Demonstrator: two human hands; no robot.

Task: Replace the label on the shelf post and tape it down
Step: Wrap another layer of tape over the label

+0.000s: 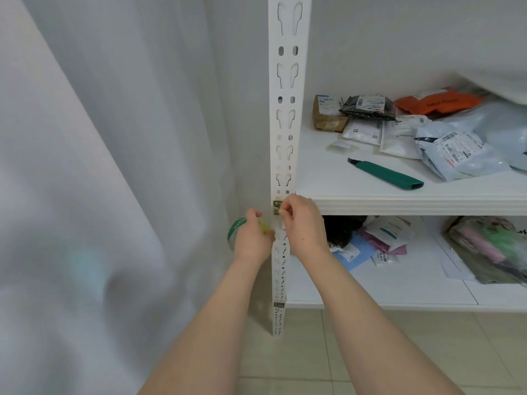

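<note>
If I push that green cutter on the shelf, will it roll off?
Probably not. The green cutter looks flat-sided and lies flat on the shelf, so it would likely slide rather than roll. It looks like stiff plastic, likely light. Its dark tip may be a blade, so hold the handle.

left hand (252, 238): bare | right hand (303, 223): bare | forearms (370, 323): bare up to frame edge

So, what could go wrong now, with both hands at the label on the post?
The right hand pinches at the label; it might slip and get taped crooked on the shelf post. The left hand holds the tape roll while the green cutter lies on the shelf, so cutting may mean letting go.
</note>
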